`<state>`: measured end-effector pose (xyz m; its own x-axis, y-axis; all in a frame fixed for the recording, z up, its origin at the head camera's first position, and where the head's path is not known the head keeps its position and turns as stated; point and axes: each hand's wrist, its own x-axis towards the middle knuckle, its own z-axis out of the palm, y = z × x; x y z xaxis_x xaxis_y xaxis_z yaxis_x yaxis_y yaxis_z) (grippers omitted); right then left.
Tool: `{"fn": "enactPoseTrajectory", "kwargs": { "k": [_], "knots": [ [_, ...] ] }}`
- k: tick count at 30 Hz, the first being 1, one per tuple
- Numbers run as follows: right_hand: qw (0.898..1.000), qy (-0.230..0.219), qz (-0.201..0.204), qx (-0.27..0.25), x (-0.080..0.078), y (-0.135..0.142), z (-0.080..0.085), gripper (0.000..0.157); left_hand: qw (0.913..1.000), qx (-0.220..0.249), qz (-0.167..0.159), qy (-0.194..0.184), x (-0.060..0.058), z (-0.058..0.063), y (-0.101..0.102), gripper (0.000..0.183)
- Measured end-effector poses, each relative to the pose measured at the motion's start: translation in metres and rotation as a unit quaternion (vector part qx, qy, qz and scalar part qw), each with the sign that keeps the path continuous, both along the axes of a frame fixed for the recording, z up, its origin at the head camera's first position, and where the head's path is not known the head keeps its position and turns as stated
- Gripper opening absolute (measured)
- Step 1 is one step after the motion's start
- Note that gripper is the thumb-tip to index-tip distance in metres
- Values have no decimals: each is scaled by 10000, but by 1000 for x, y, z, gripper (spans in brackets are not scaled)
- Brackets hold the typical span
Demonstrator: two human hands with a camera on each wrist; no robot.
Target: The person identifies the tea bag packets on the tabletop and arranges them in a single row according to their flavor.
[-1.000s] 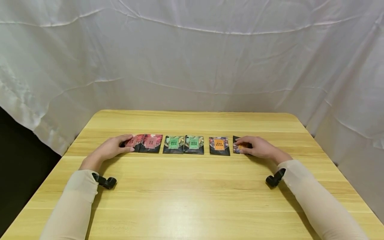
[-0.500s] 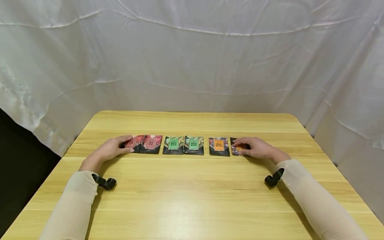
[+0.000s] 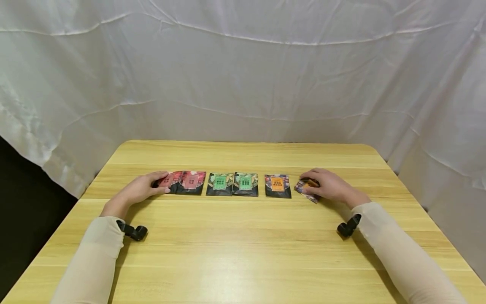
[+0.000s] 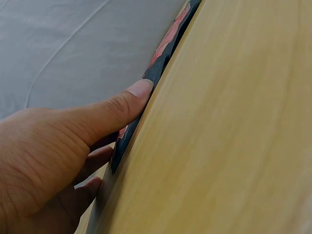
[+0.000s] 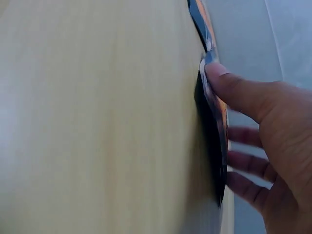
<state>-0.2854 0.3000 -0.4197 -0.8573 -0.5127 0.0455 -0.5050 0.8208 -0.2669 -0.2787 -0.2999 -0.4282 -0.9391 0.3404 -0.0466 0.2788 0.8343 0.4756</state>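
Flat black sachets with coloured labels lie in a row across the table. My left hand [image 3: 138, 188] holds the leftmost red-labelled sachet [image 3: 166, 182] by its edges, thumb on the near side and fingers on the far side. That sachet meets a second red sachet [image 3: 195, 190] at its right. In my right hand [image 3: 332, 185] an orange-labelled sachet [image 3: 302, 185] is gripped between thumb and fingers, turned askew. The right wrist view shows its dark underside [image 5: 210, 131] tilted, one long edge off the wood. Another orange sachet [image 3: 278, 193] lies flat just left of it.
Two green-labelled sachets [image 3: 219, 191] lie side by side mid-row. The wooden table [image 3: 235, 245] reaches back to a pale hanging cloth [image 3: 243, 84]. A black wrist camera [image 3: 137, 232] sits on the left forearm and a similar wrist camera [image 3: 345, 229] on the right.
The orange sachet in my right hand first slid slightly left, then shifted back right and rotated askew from lying straight. My left hand and the other sachets stay put.
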Motion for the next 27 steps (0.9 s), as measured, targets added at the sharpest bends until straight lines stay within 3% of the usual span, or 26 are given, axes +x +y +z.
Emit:
{"fn": "enactPoseTrajectory", "kwargs": {
  "k": [10, 16, 19, 27],
  "knots": [
    [9937, -113, -1064, 337, -4, 0, 0, 44, 10000, -4, 0, -18, 0, 0, -1, 81],
    [9883, -224, -1449, 417, -7, 3, 4, 45, 10000, 44, 22, -81, 0, 0, 1, 79],
    [9905, -81, -1330, 335, -7, 11, 5, 43, 9999, 80, 31, -126, 0, 0, 1, 79],
    [9993, -16, -19, -372, 0, 25, 10, 33, 9999, 54, 61, -144, -1, 0, 1, 79]
  ]
}}
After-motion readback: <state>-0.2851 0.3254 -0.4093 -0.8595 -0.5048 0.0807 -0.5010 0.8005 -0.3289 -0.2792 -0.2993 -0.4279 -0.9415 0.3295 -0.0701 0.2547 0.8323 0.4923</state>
